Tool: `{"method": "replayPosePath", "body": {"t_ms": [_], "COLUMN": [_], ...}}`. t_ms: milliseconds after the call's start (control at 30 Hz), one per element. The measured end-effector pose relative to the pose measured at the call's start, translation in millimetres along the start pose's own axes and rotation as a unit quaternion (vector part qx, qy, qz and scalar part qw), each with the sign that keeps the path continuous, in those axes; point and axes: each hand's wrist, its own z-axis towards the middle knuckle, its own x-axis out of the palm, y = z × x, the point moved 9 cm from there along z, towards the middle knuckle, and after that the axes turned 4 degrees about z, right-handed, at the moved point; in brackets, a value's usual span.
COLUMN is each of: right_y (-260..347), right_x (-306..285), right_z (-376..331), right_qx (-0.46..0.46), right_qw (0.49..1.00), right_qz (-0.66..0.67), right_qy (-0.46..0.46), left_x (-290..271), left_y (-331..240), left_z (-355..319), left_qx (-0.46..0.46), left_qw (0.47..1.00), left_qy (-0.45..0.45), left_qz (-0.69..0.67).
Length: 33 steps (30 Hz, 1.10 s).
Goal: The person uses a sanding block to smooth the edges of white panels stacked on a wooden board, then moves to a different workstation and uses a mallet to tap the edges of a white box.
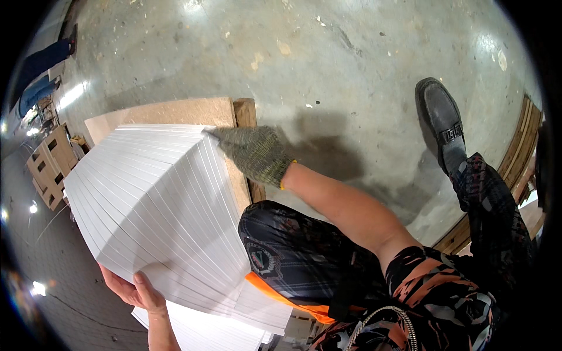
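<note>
Plainly, white panels [158, 205] lie between left hand [137, 291] and gloved right hand [256, 153], both gripping edges.

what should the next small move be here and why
Probably a gentle, even press inward with both hands, to keep the layers together: the white stack shows many thin layers, the gloved right hand is at its far corner, and the bare left hand is at its near edge.

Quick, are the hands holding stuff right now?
Left hand: holding the white layered stack by its edge.
Right hand: gloved, at the stack's corner; fingertips unclear, so can't tell if its grip is closed.
</note>
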Motion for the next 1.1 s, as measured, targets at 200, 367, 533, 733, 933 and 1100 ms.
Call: {"method": "replayPosePath", "body": {"t_ms": [200,367,533,733,933,1100], "right_y": [-1.5,-5.7,15.7,-1.6,9.1,-1.9], "right_x": [-16.1,-5.2,5.3,-8.7,7.7,2.4], "right_z": [6.8,7.4,-0.9,-1.4,-10.4,-28.3], "right_qx": [0.13,0.224,0.077,0.197,0.195,0.2], "right_qw": [0.991,0.968,0.994,0.978,0.981,0.971], "right_qz": [-0.015,-0.038,0.06,-0.053,0.002,0.114], "right_qy": [0.035,0.106,0.058,0.032,0.022,-0.056], "left_x": [-2.9,-3.0,-4.8,-5.3,-4.0,-3.0], "left_y": [0.6,1.2,0.8,5.0,5.0,3.5], "left_z": [-1.0,-0.8,-3.2,-2.9,-2.1,-2.9], "left_qx": [-0.006,-0.004,-0.02,-0.009,-0.021,-0.026], "left_qw": [1.0,1.0,0.999,0.999,0.999,0.999], "left_qy": [-0.003,-0.003,0.003,0.019,0.011,0.019], "left_qz": [0.01,0.019,0.044,0.039,0.022,0.005]}}
